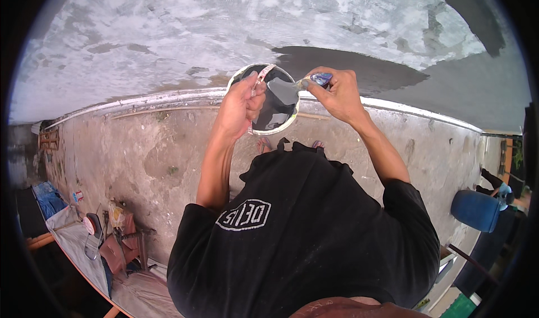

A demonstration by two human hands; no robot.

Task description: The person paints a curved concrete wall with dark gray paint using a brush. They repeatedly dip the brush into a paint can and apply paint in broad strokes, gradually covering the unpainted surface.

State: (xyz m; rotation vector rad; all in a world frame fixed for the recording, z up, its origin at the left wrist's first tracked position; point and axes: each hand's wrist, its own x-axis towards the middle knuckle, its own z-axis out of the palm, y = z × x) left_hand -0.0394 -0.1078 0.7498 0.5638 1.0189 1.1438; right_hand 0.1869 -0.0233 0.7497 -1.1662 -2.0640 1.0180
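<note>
The left hand [246,103] holds a bucket [272,131] of dark grey material by its handle near the wall [185,26]; the right hand [341,95] grips a scraper [285,91], blade over the bucket's mouth. Dark coating [359,71] covers only parts; pale, patchy stretches appear unfinished.

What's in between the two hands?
In the head view, a bucket with dark grey stuff inside is between the left hand and right hand. The scraper in the right hand reaches over it too.
</note>
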